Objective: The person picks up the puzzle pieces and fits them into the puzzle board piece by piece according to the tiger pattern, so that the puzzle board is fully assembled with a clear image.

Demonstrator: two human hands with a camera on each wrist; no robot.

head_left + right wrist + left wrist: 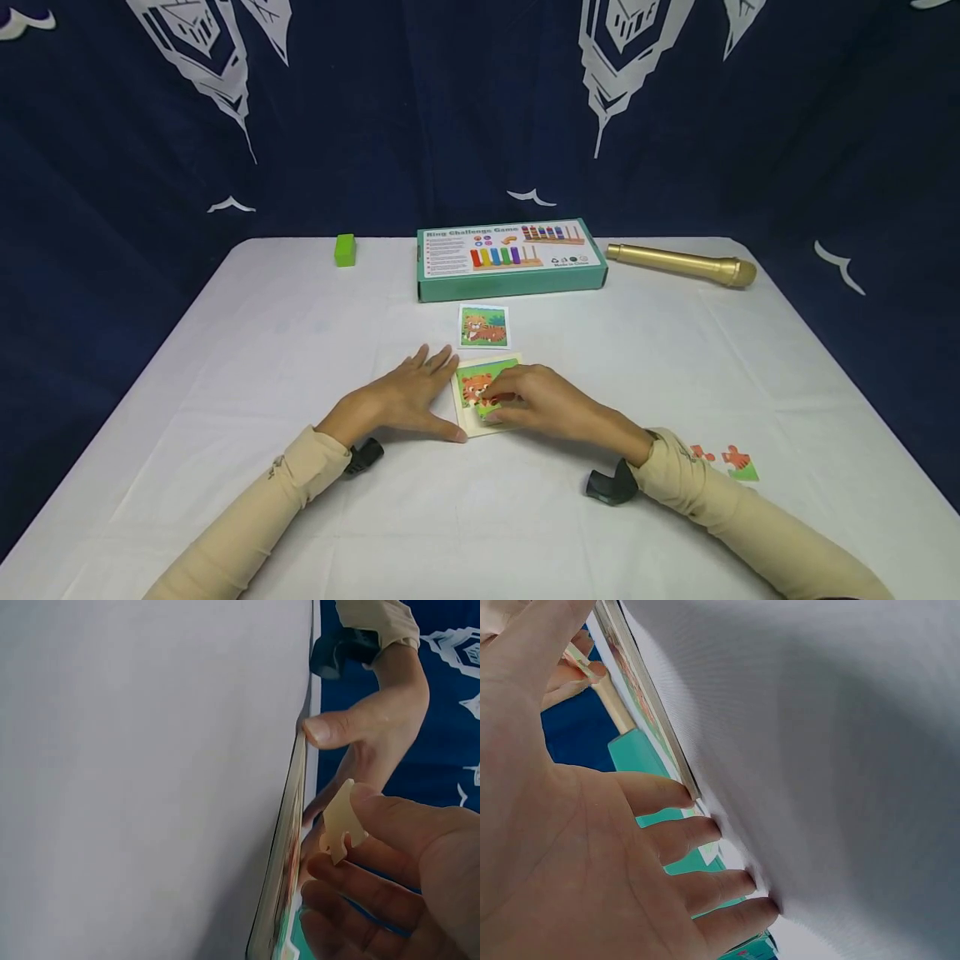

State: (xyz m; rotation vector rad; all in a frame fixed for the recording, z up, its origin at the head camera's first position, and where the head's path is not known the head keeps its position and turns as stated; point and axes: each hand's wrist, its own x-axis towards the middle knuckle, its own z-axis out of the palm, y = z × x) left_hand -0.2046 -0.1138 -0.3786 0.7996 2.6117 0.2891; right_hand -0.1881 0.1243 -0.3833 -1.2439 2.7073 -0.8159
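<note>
A wooden jigsaw board (472,423) with a tiger picture lies flat on the white table, part of its tray bare at the lower side. My left hand (405,396) rests along its left side, fingers spread and straight, with fingertips and thumb right at the edge. Over the lower part of the board, my right hand (551,404) pinches a puzzle piece (343,817) between thumb and fingers. The piece stands tilted in the right wrist view, its plain wooden back showing. The right fingers hide part of the picture in the head view.
Behind the board lies a tiger picture card (484,327). Farther back are a green game box (510,287), a gold microphone (682,264) and a green block (345,250). Two loose puzzle pieces, one larger (741,462) and one smaller (702,452), lie beside the right forearm.
</note>
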